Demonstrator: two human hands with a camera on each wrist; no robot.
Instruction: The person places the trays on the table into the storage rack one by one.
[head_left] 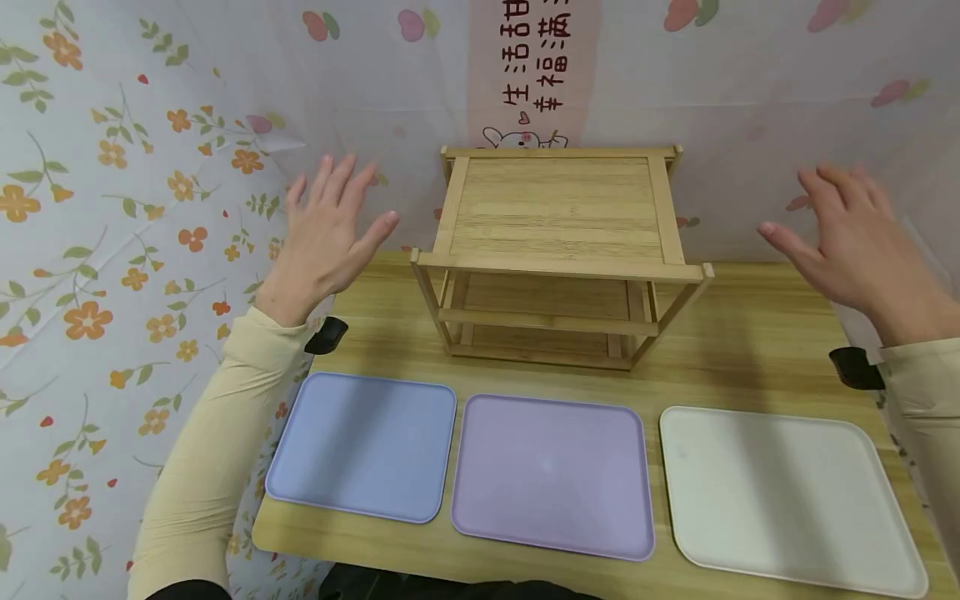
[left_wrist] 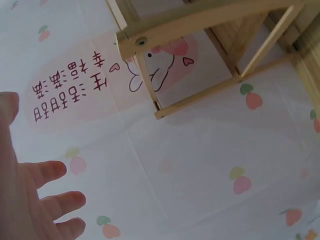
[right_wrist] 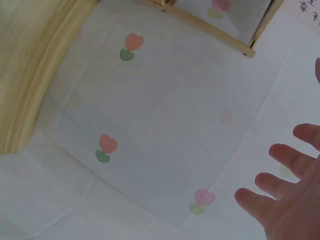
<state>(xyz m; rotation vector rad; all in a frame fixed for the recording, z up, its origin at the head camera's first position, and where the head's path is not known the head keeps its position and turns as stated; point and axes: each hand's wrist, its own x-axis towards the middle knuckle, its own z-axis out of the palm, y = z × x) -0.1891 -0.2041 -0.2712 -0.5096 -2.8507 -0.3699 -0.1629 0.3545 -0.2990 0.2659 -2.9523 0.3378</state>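
Two hands, left hand [head_left: 326,237] and right hand [head_left: 851,242], fingers spread, holding nothing, raised either side of wooden rack [head_left: 558,258] standing mid-counter [head_left: 750,350] behind three trays; best gripped evenly at both side frames, kept level.

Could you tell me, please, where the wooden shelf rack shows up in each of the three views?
Head: the wooden shelf rack stands centre, behind the three trays, between the raised hands.
Left wrist: its frame fills the top right, from the bolted corner across.
Right wrist: only a thin rail crosses the top edge.
Shared landmark: the printed backdrop cloth behind the rack, seen in all three.
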